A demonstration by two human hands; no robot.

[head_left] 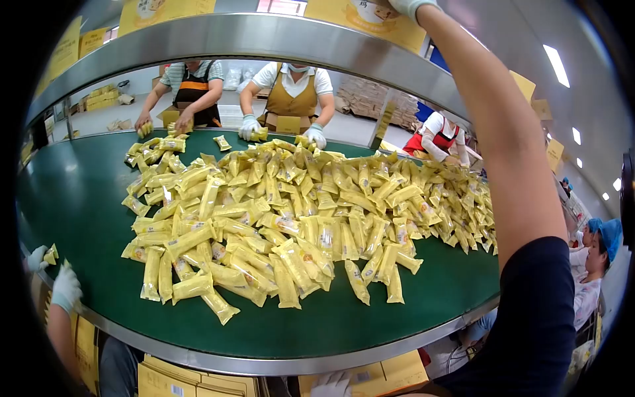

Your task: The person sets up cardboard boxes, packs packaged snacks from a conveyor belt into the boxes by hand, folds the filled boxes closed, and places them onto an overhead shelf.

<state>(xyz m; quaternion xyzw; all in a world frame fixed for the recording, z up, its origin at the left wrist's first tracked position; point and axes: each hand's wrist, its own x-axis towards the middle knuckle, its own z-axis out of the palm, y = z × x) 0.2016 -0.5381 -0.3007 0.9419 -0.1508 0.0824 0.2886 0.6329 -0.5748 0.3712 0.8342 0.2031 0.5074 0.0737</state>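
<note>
At one o'clock, the right hand in a pale glove [415,5] is cut off by the top edge; I can't see its fingertips. At six, the left hand in a white glove [331,386] is cropped below, its grip unclear. Mid-dial, print on the long glossy yellow plastic packets [288,261] is too small to read, the lower ones buried.

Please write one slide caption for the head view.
Right hand raised near a carton; yellow packets heaped on a green surface.
</note>
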